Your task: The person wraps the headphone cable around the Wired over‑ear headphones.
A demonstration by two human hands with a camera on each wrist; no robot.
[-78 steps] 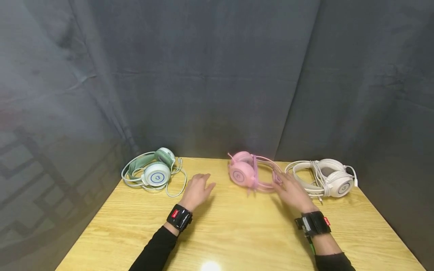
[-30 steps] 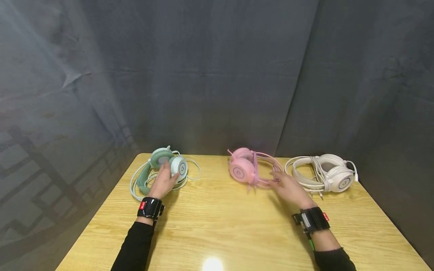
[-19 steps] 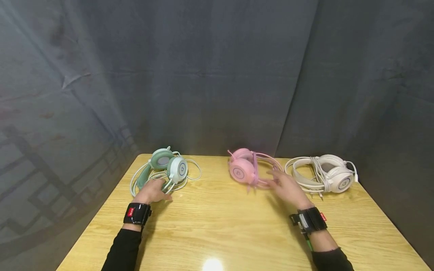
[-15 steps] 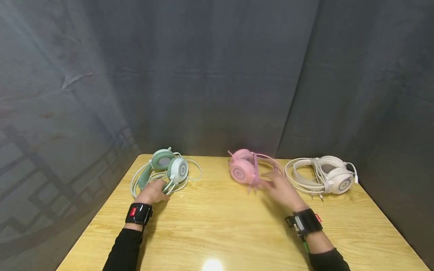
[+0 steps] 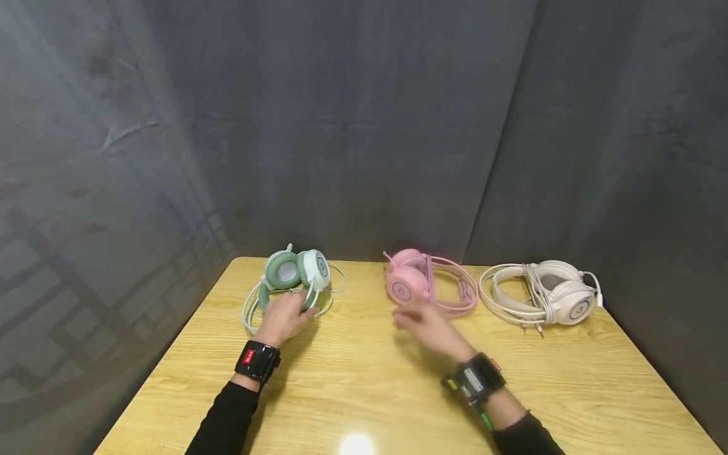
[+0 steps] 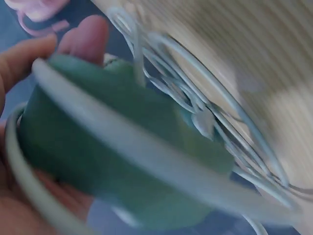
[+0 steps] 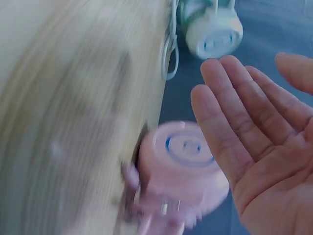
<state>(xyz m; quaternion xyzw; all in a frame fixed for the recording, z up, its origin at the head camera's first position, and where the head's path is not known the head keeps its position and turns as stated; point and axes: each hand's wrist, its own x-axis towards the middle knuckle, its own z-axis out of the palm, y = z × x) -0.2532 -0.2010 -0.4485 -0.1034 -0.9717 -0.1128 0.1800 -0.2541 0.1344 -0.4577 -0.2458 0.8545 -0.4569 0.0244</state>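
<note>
My left hand [image 5: 282,319] grips the headband of a green-and-white headset [image 5: 315,268] at the left of the table. In the left wrist view, fingers and thumb curl round the green headband [image 6: 93,132], and the pale cable [image 6: 195,93] hangs in loops beside it. My right hand [image 5: 435,332] is in the air in front of a pink headset [image 5: 406,287], holding nothing. Its fingers look straight in the right wrist view, with the pink earcup [image 7: 181,161] just beyond them. The pink headset has its cable wound round it.
A white headset [image 5: 560,300] with a wrapped cable lies at the back right of the wooden table [image 5: 352,385]. Grey cloth [image 5: 341,139] hangs behind the table and along both sides.
My left hand reached the green-and-white headset, took its headband and shifted it a little to the right. My right hand moved left, away from the pink headset's band.
</note>
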